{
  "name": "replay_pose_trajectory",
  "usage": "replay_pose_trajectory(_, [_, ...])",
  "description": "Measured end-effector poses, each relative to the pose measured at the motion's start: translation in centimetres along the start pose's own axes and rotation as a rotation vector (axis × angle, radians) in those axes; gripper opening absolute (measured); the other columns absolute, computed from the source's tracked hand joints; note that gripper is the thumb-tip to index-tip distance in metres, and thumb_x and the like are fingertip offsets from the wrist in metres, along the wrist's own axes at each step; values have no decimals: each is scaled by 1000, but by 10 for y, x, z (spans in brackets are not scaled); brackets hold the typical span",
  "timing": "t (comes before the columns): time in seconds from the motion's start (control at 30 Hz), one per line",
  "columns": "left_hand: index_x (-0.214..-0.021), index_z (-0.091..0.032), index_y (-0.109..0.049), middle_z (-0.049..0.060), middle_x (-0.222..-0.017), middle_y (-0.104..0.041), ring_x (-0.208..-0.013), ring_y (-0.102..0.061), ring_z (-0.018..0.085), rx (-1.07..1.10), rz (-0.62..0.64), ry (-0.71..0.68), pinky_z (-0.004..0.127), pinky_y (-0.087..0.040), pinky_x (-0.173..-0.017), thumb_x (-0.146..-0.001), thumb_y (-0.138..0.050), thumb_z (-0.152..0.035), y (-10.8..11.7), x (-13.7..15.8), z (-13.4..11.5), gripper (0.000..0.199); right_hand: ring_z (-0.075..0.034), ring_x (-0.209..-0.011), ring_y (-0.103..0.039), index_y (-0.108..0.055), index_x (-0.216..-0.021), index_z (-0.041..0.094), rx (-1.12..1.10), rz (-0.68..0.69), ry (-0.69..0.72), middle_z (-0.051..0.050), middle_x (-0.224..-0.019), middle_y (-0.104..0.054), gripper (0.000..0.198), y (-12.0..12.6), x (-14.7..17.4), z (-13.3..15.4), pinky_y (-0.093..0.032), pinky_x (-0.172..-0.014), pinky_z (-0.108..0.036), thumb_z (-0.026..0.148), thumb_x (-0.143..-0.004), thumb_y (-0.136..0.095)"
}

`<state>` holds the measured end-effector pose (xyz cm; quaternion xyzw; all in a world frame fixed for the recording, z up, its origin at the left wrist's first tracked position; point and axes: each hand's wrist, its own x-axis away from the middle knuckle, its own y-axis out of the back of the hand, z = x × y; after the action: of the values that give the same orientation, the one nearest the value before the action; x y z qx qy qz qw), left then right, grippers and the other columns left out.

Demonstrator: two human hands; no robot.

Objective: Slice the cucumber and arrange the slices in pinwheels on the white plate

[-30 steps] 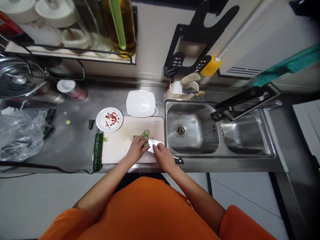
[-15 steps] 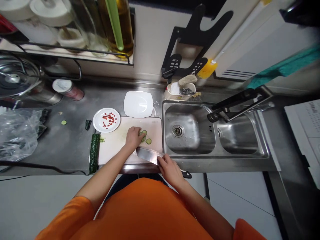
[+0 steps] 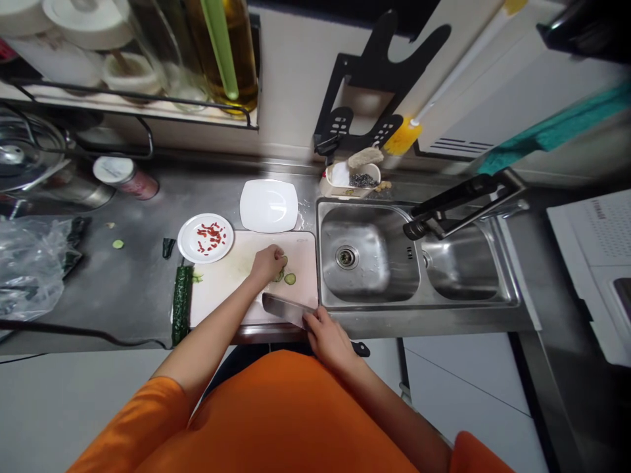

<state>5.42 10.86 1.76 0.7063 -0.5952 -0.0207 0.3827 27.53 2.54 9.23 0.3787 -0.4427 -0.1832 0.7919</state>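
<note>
My left hand (image 3: 267, 264) is over the pale pink cutting board (image 3: 227, 289), its fingers closed on a cucumber slice (image 3: 283, 261). Just below and beside the fingers lie more cucumber slices (image 3: 290, 279), some partly hidden. The handle of a kitchen knife (image 3: 286, 309) is in my right hand (image 3: 331, 336); its broad blade points left over the board's near part. A dark green length of cucumber (image 3: 182, 302) lies along the board's left edge. Red chopped bits lie on a round white plate (image 3: 184, 238) at the board's far left corner.
A square white plate (image 3: 269, 205) sits behind the board. To the right is a double steel sink (image 3: 369, 263) with a black faucet (image 3: 444, 207). Plastic bags (image 3: 34, 269), a red-labelled jar (image 3: 125, 177) and a cucumber end (image 3: 168, 247) are on the left counter.
My left hand has drawn its fingers together on a cucumber slice. The knife blade has shifted slightly toward me and tilted. The whole view has moved a little.
</note>
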Motion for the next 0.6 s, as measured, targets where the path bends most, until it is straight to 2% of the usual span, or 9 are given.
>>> replay_pose_trajectory(0.1, [-85, -21, -68, 1, -72, -66, -69, -61, 17, 94, -67, 16, 30, -46, -70, -68, -61, -23, 9, -3, 2, 19, -13, -76, -52, -57, -107, 24, -80, 4, -11, -5, -105, -49, 25, 0, -7, 7, -36, -69, -24, 18, -86, -43])
replay_pose_trajectory(0.23, [-84, -19, -67, 1, -72, -66, -69, -61, 16, 272, -158, 165, 29, -48, -70, -66, -65, -30, 30, 3, 18, 21, -14, -83, -55, -56, -110, 22, -171, -24, -25, -6, -106, -51, 30, 2, -19, 19, -38, -74, -24, 14, -86, -41])
replay_pose_trajectory(0.33, [-86, -15, -63, 1, -67, -64, -64, -61, 14, 478, -156, 256, 27, -49, -68, -66, -67, -31, 41, 17, 38, 26, -15, -85, -55, -55, -113, 20, -192, -21, -46, -7, -105, -53, 33, 2, -27, 27, -38, -75, -24, 10, -85, -40])
replay_pose_trajectory(0.4, [-95, -15, -61, 0, -67, -63, -62, -61, 13, 545, -148, 279, 27, -49, -67, -66, -67, -31, 43, 28, 51, 33, -16, -86, -55, -54, -111, 18, -186, -20, -57, -8, -102, -54, 32, 1, -32, 32, -38, -75, -25, 10, -85, -39])
replay_pose_trajectory(0.47, [-100, -16, -61, 0, -69, -64, -62, -61, 12, 488, -163, 276, 27, -50, -67, -66, -67, -29, 42, 38, 60, 36, -16, -86, -55, -55, -107, 17, -167, -30, -63, -8, -99, -55, 28, -2, -37, 36, -38, -75, -25, 10, -85, -39])
replay_pose_trajectory(0.6, [-95, -18, -66, 1, -75, -67, -70, -62, 15, 216, -246, 184, 29, -50, -73, -69, -64, -27, 39, 49, 67, 28, -17, -87, -55, -53, -103, 17, -130, -30, -87, -8, -97, -56, 24, -5, -44, 43, -37, -73, -26, 9, -85, -38])
